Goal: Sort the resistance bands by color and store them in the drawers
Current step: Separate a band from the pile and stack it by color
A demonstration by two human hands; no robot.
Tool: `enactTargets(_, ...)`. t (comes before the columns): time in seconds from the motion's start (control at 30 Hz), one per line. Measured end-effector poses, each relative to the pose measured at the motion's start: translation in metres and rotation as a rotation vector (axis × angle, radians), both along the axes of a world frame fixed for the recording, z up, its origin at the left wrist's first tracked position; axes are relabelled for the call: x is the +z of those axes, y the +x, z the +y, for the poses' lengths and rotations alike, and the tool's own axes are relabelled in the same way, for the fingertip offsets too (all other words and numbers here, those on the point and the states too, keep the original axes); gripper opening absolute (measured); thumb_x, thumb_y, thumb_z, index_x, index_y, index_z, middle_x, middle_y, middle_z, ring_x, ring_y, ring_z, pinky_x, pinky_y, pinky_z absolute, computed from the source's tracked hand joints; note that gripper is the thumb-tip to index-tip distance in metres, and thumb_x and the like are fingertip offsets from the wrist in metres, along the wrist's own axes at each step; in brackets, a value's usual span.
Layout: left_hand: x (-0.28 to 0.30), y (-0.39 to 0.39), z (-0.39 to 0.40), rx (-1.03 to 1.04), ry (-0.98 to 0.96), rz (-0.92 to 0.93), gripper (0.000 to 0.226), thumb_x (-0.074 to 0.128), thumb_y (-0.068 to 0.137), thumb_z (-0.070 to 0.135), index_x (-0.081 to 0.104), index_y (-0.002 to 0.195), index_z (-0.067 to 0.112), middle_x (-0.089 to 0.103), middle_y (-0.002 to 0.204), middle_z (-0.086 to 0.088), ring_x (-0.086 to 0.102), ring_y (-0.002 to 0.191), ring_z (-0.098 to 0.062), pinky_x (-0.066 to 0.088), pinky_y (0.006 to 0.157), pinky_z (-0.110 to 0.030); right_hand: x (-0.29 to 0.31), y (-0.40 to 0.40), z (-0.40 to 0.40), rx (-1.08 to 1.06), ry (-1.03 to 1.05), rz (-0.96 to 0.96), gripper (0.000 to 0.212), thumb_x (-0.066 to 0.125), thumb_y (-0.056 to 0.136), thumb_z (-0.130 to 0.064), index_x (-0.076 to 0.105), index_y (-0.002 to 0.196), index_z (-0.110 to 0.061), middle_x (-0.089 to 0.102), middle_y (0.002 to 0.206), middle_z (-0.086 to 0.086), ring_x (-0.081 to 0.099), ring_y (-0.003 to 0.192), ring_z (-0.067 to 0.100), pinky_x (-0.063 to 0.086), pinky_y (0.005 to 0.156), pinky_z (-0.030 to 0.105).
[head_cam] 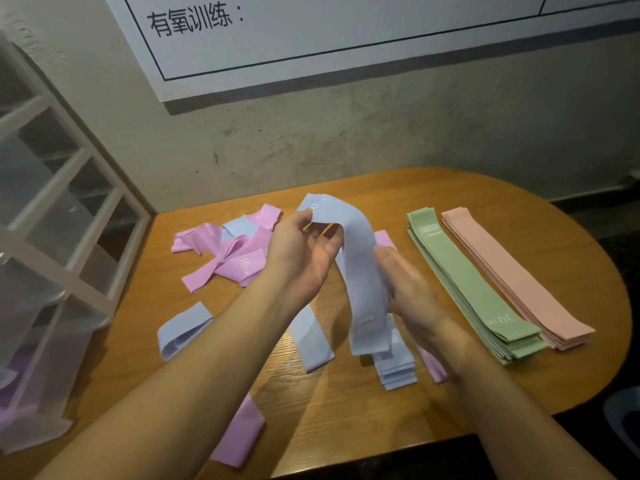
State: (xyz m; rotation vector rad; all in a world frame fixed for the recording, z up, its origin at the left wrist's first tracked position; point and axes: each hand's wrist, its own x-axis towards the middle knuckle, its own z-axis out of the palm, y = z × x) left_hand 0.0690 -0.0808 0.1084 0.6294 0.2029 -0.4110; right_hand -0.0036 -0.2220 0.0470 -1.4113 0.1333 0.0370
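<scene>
Both hands hold one pale blue band [360, 271] above the wooden table [450, 199]. My left hand [301, 251] pinches its upper end; my right hand [408, 289] grips its middle from the right. Its lower end hangs over a small stack of blue bands [398, 370]. Loose blue bands lie at the left [183, 330] and under my left forearm [311, 344]. A tangle of pink-violet bands [225, 258] lies at the back left, another pink-violet band [242, 434] near the front edge. A green stack [474, 289] and a peach stack [516, 275] lie neatly at the right.
A white-framed unit of translucent plastic drawers [52, 237] stands at the left on the table; something violet shows through its lowest drawer. A whiteboard [346, 29] hangs on the concrete wall behind. The table's rounded end [616, 306] curves off at the right.
</scene>
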Motion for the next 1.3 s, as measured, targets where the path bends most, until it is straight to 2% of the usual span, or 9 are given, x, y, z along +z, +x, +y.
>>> enactTargets(0.1, -0.009, 0.011, -0.005, 0.036, 0.036, 0.015, 0.016, 0.040, 0.100, 0.006, 0.056, 0.100, 0.002, 0.065, 0.090, -0.012, 0.070, 0.068, -0.021, 0.058, 0.063, -0.028, -0.005, 0.000, -0.010, 0.027, -0.116, 0.043, 0.028, 0.066, 0.095, -0.035, 0.064, 0.116, -0.017, 0.076, 0.104, 0.003, 0.073, 0.096, 0.025, 0.059, 0.089, 0.048)
enactTargets(0.2, -0.021, 0.023, -0.009, 0.036, 0.184, 0.016, 0.022, 0.039, 0.096, 0.005, 0.059, 0.107, 0.002, 0.068, 0.095, -0.010, 0.068, 0.075, -0.018, 0.058, 0.061, -0.027, -0.011, 0.000, -0.021, -0.004, -0.171, 0.105, 0.020, 0.065, 0.097, -0.032, 0.067, 0.113, -0.020, 0.077, 0.099, 0.006, 0.074, 0.092, 0.029, 0.057, 0.089, 0.054)
enactTargets(0.27, -0.028, 0.028, -0.013, 0.019, 0.337, 0.012, 0.022, 0.040, 0.094, 0.007, 0.061, 0.100, 0.007, 0.069, 0.081, -0.003, 0.067, 0.067, -0.014, 0.054, 0.058, -0.025, -0.012, 0.000, -0.027, -0.007, -0.199, 0.124, 0.018, 0.064, 0.098, -0.034, 0.067, 0.110, -0.022, 0.077, 0.096, 0.005, 0.075, 0.088, 0.029, 0.056, 0.086, 0.054)
enactTargets(0.37, -0.041, 0.036, -0.021, 0.075, 0.649, -0.035, 0.017, 0.043, 0.093, 0.009, 0.054, 0.080, 0.015, 0.059, 0.063, 0.003, 0.056, 0.065, -0.014, 0.049, 0.061, -0.028, -0.017, -0.001, -0.036, 0.026, -0.229, 0.161, 0.020, 0.064, 0.097, -0.036, 0.062, 0.115, -0.029, 0.078, 0.096, 0.002, 0.076, 0.086, 0.023, 0.060, 0.082, 0.047)
enactTargets(0.43, -0.051, 0.046, -0.023, 0.097, 0.762, -0.063, 0.015, 0.047, 0.094, 0.009, 0.049, 0.081, 0.016, 0.053, 0.069, 0.001, 0.053, 0.066, -0.014, 0.048, 0.061, -0.028, -0.020, -0.002, -0.040, 0.059, -0.242, 0.183, 0.024, 0.066, 0.095, -0.035, 0.057, 0.118, -0.032, 0.078, 0.095, 0.001, 0.076, 0.085, 0.018, 0.061, 0.072, 0.035)
enactTargets(0.53, -0.064, 0.056, -0.027, 0.033, 0.757, -0.028, 0.003, 0.051, 0.098, 0.011, 0.050, 0.100, 0.013, 0.059, 0.089, -0.006, 0.061, 0.076, -0.016, 0.054, 0.060, -0.028, -0.027, -0.005, -0.046, 0.066, -0.344, 0.196, 0.028, 0.071, 0.091, -0.037, 0.057, 0.116, -0.037, 0.076, 0.101, -0.004, 0.074, 0.089, 0.014, 0.060, 0.079, 0.038)
enactTargets(0.73, -0.086, 0.073, -0.042, -0.037, 0.980, -0.062, 0.031, 0.053, 0.099, 0.015, 0.048, 0.130, 0.015, 0.065, 0.093, -0.004, 0.063, 0.072, -0.015, 0.049, 0.055, -0.026, -0.041, -0.004, -0.046, 0.034, -0.503, 0.208, 0.034, 0.066, 0.091, -0.042, 0.056, 0.124, -0.038, 0.070, 0.114, -0.009, 0.068, 0.102, 0.014, 0.054, 0.093, 0.044)
enactTargets(1.0, -0.110, 0.098, -0.040, -0.031, 1.178, -0.188, 0.016, 0.065, 0.095, 0.011, 0.060, 0.110, 0.012, 0.059, 0.095, -0.008, 0.056, 0.081, -0.018, 0.051, 0.075, -0.034, -0.046, 0.001, -0.029, 0.110, -0.719, 0.183, 0.061, 0.060, 0.097, -0.041, 0.036, 0.152, -0.030, 0.056, 0.144, -0.004, 0.057, 0.126, 0.020, 0.048, 0.104, 0.036)
enactTargets(1.3, -0.135, 0.109, -0.033, -0.052, 1.243, -0.206, 0.017, 0.073, 0.091, 0.015, 0.057, 0.090, 0.019, 0.053, 0.073, -0.003, 0.049, 0.063, -0.016, 0.044, 0.055, -0.027, -0.055, -0.002, -0.020, 0.203, -1.020, 0.276, 0.064, 0.047, 0.102, -0.044, 0.020, 0.157, -0.027, 0.052, 0.147, 0.005, 0.054, 0.128, 0.031, 0.047, 0.102, 0.040)
